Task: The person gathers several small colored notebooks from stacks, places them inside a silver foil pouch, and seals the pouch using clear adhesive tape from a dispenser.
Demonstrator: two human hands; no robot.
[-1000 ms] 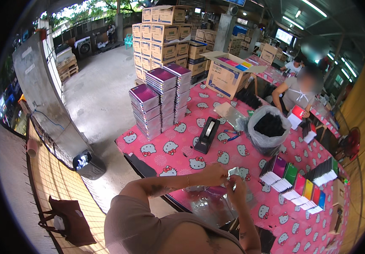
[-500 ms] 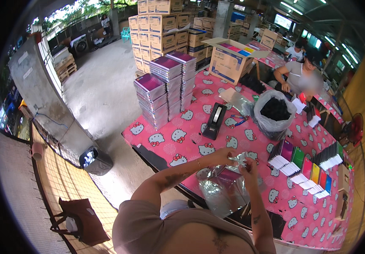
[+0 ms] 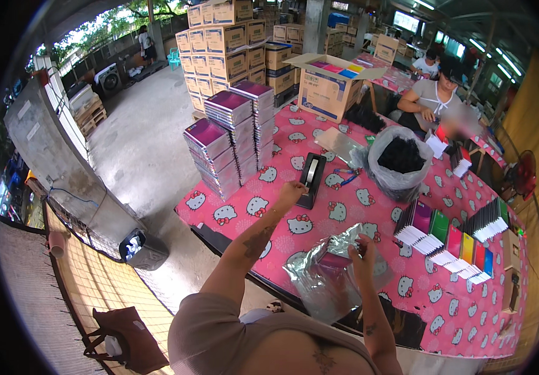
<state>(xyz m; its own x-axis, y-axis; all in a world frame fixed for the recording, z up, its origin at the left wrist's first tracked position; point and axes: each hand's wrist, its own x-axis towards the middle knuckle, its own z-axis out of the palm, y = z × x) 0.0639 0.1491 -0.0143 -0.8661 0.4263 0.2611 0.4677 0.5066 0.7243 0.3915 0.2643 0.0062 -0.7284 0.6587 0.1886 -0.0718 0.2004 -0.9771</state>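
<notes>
The tape dispenser is black. Beneath it, the tablecloth is pink, patterned with white, red-bowed cat faces; left of the tape dispenser, stacked notebooks have purple covers.

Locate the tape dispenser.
In the head view, the tape dispenser is near picture centre, the left hand at its near end, a blue-handled tool to its right.

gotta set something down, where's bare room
Pink cloth is bare between the purple notebook stacks and left hand, and nearer than the colored notebook rows. Crowded: clear plastic by the right hand; tool beside the bag-lined container.
</notes>
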